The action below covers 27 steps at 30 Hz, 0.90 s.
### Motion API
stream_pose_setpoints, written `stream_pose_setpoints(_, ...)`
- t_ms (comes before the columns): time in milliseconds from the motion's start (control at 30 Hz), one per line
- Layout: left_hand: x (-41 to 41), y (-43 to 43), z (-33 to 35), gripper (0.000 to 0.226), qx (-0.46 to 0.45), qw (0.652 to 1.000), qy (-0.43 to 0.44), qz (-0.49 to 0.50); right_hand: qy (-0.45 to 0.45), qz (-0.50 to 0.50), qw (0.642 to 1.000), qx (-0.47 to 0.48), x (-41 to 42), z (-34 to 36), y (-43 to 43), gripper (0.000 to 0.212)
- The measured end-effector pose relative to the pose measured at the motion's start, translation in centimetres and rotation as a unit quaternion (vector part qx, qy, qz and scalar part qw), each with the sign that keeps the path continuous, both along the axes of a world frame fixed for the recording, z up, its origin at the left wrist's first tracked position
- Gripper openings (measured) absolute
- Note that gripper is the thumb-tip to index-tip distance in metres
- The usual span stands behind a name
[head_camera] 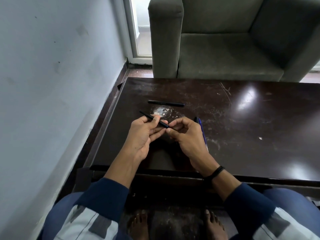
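Observation:
My left hand [143,135] holds a thin black pen barrel [147,116] between thumb and fingers; the barrel points up and to the left. My right hand [187,135] pinches the barrel's near end with curled fingertips, and what sits between them is too small to tell. Both hands hover just above the dark table [242,129], near its front left. A second black pen [166,103] lies flat on the table beyond the hands. A blue pen [202,130] lies on the table right behind my right hand, partly hidden by it.
A white wall [52,84] runs close along the table's left edge. A grey-green armchair [225,49] stands just past the far edge. A pale scuff [160,112] marks the tabletop. My knees and bare feet are under the near edge.

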<state>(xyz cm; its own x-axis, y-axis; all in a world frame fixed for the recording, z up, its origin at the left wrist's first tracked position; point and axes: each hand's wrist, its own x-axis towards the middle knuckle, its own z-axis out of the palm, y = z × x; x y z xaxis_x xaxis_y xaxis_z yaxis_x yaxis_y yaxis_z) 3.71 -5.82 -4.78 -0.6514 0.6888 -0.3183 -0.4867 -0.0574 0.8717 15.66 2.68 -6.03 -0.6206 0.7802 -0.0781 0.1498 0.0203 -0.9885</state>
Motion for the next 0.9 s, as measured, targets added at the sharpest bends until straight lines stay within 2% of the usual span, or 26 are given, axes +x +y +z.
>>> stream_pose_setpoints(133, 0.14, 0.18, -0.14, 0.01, 0.0, 1.0, -0.001, -0.001, -0.004, -0.014, 1.0, 0.008, 0.01, -0.2, -0.2, 0.013)
stream_pose_setpoints(267, 0.03, 0.29, -0.05, 0.01, 0.009, 1.0, -0.008, 0.002, 0.016, -0.02, 0.999, -0.025, -0.02, 0.21, -0.28, 0.011)
stream_pose_setpoints(433, 0.01, 0.28, -0.11, 0.009, 0.004, 1.0, -0.005, 0.001, -0.002, -0.024, 1.0, -0.007, -0.03, -0.13, -0.02, 0.004)
stream_pose_setpoints(700, 0.02, 0.3, -0.28, 0.009, -0.001, 1.0, 0.0, -0.002, -0.008, -0.012, 1.0, 0.011, -0.03, -0.24, -0.09, 0.011)
stream_pose_setpoints(900, -0.03, 0.32, -0.26, 0.01, 0.005, 1.0, -0.004, 0.0, -0.005, -0.018, 1.0, -0.003, 0.01, -0.23, -0.14, 0.008)
